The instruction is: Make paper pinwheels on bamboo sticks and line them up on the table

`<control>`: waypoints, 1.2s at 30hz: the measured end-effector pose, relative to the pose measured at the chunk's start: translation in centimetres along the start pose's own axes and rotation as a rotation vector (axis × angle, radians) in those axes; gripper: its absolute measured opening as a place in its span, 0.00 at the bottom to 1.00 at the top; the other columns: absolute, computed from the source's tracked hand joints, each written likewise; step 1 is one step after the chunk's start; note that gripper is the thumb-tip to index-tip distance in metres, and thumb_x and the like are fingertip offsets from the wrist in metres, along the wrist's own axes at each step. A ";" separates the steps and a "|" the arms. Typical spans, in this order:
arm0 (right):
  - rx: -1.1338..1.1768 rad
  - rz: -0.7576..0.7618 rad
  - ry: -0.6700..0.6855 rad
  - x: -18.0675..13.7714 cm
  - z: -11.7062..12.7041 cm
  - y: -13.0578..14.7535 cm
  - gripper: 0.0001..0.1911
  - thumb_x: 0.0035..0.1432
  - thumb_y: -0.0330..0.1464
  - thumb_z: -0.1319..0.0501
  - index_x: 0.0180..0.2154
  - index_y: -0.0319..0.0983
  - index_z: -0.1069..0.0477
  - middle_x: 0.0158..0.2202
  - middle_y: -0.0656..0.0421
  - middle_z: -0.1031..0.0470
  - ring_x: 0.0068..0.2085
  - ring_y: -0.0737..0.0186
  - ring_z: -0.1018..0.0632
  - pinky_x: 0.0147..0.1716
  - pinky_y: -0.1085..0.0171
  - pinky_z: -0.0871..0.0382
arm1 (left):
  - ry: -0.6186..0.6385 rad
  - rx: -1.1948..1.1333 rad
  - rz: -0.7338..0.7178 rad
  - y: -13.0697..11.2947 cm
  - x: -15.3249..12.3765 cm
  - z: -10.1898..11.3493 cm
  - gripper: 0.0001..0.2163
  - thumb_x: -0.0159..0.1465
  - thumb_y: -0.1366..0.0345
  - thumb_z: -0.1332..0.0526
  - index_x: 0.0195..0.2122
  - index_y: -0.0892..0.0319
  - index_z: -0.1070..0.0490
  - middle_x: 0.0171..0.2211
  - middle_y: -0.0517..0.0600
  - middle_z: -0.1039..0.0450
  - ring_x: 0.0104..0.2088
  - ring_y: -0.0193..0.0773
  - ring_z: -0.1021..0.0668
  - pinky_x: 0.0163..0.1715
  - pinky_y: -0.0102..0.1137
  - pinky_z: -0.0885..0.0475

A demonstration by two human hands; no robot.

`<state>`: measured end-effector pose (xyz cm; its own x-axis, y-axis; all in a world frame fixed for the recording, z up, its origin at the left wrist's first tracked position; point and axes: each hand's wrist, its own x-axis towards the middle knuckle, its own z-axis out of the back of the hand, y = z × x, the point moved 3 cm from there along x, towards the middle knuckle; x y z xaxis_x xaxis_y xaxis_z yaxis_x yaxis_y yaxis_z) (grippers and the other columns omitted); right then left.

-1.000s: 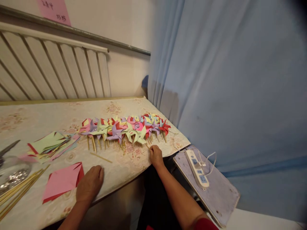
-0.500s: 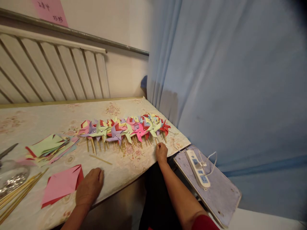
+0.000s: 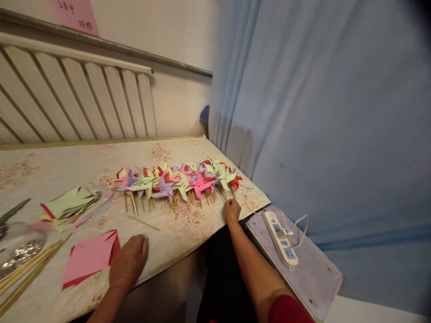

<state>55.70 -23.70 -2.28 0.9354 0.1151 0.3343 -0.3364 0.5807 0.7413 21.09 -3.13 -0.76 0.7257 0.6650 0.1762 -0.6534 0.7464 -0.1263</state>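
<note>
A row of several coloured paper pinwheels [image 3: 178,179] on wooden sticks lies across the flowered table [image 3: 84,161]. My right hand [image 3: 232,211] is at the row's right end with its fingers pinched on the stick of a light green pinwheel [image 3: 226,178]. My left hand [image 3: 129,262] rests flat on the table near the front edge, fingers loosely together, holding nothing. It lies just right of a folded pink paper square [image 3: 89,256].
A loose stick [image 3: 143,222] lies on the table. A stack of cut coloured papers [image 3: 72,204], a bundle of sticks [image 3: 23,273] and a clear dish of pins [image 3: 18,246] are at the left. A power strip [image 3: 280,237] lies on a board at the right, by a blue curtain [image 3: 319,112].
My right hand has slid to the right along the row with the light green pinwheel, from mid-row to the right end. My left hand has stayed put.
</note>
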 end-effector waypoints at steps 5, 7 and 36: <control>-0.009 0.002 0.004 0.2 -0.2 0.0 0.10 0.52 0.27 0.47 0.26 0.39 0.28 0.25 0.55 0.24 0.29 0.58 0.26 0.31 0.64 0.40 | -0.005 0.017 0.007 0.0 0.0 -0.1 0.18 0.71 0.58 0.58 0.36 0.58 0.32 0.38 0.54 0.26 0.38 0.42 0.24 0.34 0.35 0.37; -0.013 0.007 0.004 0.2 -0.3 0.0 0.10 0.52 0.27 0.46 0.26 0.39 0.28 0.25 0.55 0.24 0.28 0.58 0.27 0.31 0.64 0.40 | 0.004 0.019 0.007 -0.1 0.0 0.0 0.18 0.71 0.58 0.58 0.36 0.58 0.32 0.37 0.54 0.27 0.38 0.41 0.24 0.34 0.35 0.37; -0.050 0.052 -0.035 0.7 -1.1 -0.2 0.11 0.52 0.24 0.48 0.26 0.39 0.29 0.25 0.55 0.26 0.28 0.58 0.29 0.30 0.64 0.41 | 0.035 0.006 0.023 -0.3 -0.1 0.4 0.19 0.71 0.57 0.59 0.37 0.58 0.32 0.39 0.54 0.25 0.38 0.43 0.24 0.34 0.36 0.36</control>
<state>56.53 -22.86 -2.78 0.9120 0.1184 0.3927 -0.3781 0.6140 0.6929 21.15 -3.37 -0.38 0.7178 0.6823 0.1388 -0.6709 0.7310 -0.1245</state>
